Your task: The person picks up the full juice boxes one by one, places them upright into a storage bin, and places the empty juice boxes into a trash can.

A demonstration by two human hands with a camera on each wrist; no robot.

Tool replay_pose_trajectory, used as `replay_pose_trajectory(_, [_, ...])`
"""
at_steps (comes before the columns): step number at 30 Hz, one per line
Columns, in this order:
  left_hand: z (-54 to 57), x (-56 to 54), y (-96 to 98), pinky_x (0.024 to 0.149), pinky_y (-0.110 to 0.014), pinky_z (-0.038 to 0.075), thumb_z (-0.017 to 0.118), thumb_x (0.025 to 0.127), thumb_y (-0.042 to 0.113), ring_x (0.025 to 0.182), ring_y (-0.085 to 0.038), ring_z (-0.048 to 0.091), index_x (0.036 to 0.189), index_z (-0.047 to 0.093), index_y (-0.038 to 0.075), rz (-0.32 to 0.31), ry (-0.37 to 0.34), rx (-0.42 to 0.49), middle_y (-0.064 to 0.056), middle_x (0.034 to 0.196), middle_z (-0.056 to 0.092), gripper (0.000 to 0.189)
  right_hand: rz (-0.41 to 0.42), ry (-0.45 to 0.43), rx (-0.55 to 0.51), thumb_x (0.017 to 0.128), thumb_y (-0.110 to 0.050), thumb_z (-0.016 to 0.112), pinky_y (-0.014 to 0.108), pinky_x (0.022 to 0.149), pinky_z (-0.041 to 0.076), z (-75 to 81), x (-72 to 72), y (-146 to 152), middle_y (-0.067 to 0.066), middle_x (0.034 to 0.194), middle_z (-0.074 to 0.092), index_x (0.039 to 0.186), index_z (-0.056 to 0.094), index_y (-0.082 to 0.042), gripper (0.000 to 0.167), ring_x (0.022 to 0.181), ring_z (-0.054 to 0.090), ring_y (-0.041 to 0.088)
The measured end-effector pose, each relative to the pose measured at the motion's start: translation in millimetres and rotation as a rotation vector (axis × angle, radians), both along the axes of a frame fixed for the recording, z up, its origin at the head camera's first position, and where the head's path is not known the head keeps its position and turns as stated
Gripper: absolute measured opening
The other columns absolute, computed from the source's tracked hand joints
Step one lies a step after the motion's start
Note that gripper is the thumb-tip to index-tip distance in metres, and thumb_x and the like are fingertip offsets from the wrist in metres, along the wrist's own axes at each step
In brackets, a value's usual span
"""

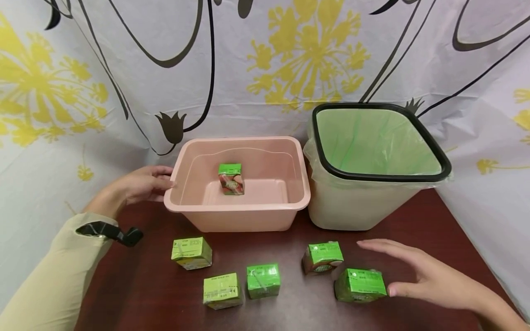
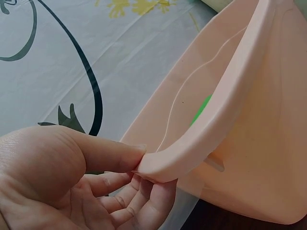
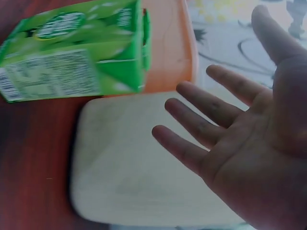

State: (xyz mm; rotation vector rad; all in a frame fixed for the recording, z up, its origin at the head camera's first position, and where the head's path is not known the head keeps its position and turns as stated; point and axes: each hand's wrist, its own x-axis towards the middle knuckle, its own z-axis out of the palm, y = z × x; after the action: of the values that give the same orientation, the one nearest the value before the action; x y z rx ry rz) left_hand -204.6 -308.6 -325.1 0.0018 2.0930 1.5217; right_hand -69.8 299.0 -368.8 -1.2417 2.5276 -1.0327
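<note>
My left hand (image 1: 146, 185) grips the left rim of a pink plastic basin (image 1: 238, 208); in the left wrist view thumb and fingers pinch that rim. Inside the basin stands one juice box (image 1: 231, 179) with a green top and a red-brown front. My right hand (image 1: 426, 276) is spread at the right, its thumb tip beside a green juice box (image 1: 360, 286). That box's printed side (image 3: 72, 52) faces the right wrist camera, apart from the straight fingers. Just behind it on the table sits another green-topped juice box (image 1: 323, 258) with a brown side.
A bin (image 1: 343, 209) with a black rim and a clear liner stands right of the basin. Further left on the dark red table (image 1: 136, 280) are a green box (image 1: 263, 281) and two yellow-green boxes, one nearer (image 1: 222, 291) and one farther (image 1: 192, 253). A flowered sheet hangs behind.
</note>
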Motion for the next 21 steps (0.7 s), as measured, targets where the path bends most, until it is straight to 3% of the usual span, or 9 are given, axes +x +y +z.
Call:
replay_pose_trajectory(5, [0.6,0.4,0.8,0.087,-0.035,0.058,0.055,0.104,0.006,0.097,-0.013,0.067,0.154,0.018,-0.011,0.002,-0.001,-0.003,-0.006,0.119,0.064,0.065,0.018,-0.043,-0.093,0.075,-0.008,0.087,0.010,0.106,0.031,-28.0,3.1,8.2,0.009,0.150,0.051,0.151,0.044,-0.004,0.088,0.140,0.043,0.008])
replay_pose_trajectory(12, [0.3,0.8,0.7,0.088,-0.035,0.058,0.055,0.104,0.007,0.098,-0.013,0.067,0.154,0.017,-0.011,0.001,0.001,-0.011,-0.009,0.124,0.062,0.065,0.036,-0.103,-0.141,0.077,-0.010,0.087,0.012,0.106,0.034,-57.2,5.6,7.7,0.011,0.147,0.054,0.150,0.046,-0.004,0.084,0.137,0.048,0.011])
replay_pose_trajectory(21, [0.6,1.1,0.6,0.087,-0.035,0.058,0.055,0.104,0.008,0.098,-0.013,0.067,0.154,0.018,-0.011,0.003,0.005,-0.025,-0.011,0.126,0.061,0.065,0.069,-0.216,-0.228,0.078,0.004,0.083,0.017,0.104,0.041,-76.8,5.4,-2.6,0.014,0.143,0.056,0.148,0.047,0.000,0.079,0.133,0.052,0.013])
